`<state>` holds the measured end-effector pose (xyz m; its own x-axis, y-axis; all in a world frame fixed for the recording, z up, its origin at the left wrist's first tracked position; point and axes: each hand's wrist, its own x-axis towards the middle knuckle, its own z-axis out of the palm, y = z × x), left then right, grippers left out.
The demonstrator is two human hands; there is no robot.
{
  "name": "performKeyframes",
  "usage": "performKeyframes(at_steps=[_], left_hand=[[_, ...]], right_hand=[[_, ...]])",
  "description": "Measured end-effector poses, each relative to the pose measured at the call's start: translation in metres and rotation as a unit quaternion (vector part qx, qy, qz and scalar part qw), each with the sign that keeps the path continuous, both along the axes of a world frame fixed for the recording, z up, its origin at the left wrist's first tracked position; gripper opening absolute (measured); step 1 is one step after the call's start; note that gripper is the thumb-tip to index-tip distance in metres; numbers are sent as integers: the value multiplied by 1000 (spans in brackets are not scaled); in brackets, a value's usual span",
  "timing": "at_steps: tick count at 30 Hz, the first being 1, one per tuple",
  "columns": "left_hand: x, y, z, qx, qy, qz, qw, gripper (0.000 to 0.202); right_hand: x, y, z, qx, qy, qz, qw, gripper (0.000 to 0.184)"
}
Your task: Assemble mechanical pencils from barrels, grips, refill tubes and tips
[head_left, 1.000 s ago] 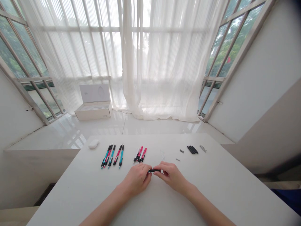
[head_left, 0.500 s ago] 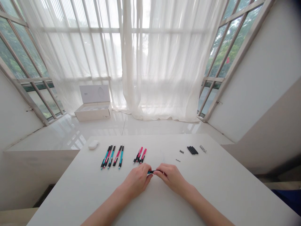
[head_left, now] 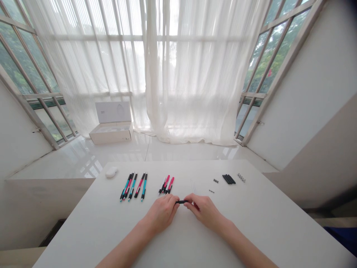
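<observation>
Between my two hands lies a pen (head_left: 182, 201), level and just above the white table, its black grip section showing. My left hand (head_left: 164, 210) is closed around the barrel end and hides most of it. The fingertips of my right hand (head_left: 202, 206) pinch the other end of the black section. Beyond my hands lie several pink, white and black pen barrels (head_left: 166, 184). Thin pale refills (head_left: 193, 186) rest just past my right hand.
At the left are several blue, pink and black pens (head_left: 134, 186) and a white earbud case (head_left: 111, 172). Black grips (head_left: 229, 179), small springs (head_left: 215, 181) and metallic tips (head_left: 241, 177) lie at the right. An open white box (head_left: 111, 133) stands on the ledge behind the table (head_left: 178, 245).
The blue part of the pen, seen beside my left fingers before, is now covered, and more of the black section shows. My right fingers have shifted slightly right along it.
</observation>
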<state>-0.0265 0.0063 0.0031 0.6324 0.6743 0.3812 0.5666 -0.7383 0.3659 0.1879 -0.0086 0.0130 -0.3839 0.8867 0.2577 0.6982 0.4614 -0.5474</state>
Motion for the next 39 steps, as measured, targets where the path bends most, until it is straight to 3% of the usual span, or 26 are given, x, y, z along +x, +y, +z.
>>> performKeyframes(at_steps=[6, 14, 21, 28, 35, 39], left_hand=[[0, -1, -3, -1, 2, 7, 1000, 5], [1, 1, -2, 14, 14, 5, 1000, 18], [1, 0, -4, 0, 0, 2, 1000, 10], [1, -1, -3, -9, 11, 11, 1000, 8], [2, 0, -5, -5, 4, 0, 1000, 8], [2, 1, -6, -7, 4, 7, 1000, 7]], right_hand=[[1, 1, -1, -22, -28, 2, 999, 42], [0, -2, -3, 21, -11, 15, 1000, 19], [2, 1, -3, 6, -45, 2, 999, 38], [1, -2, 0, 25, -36, 15, 999, 17], [2, -1, 2, 23, -82, 12, 996, 37], [2, -4, 2, 24, -62, 21, 998, 18]])
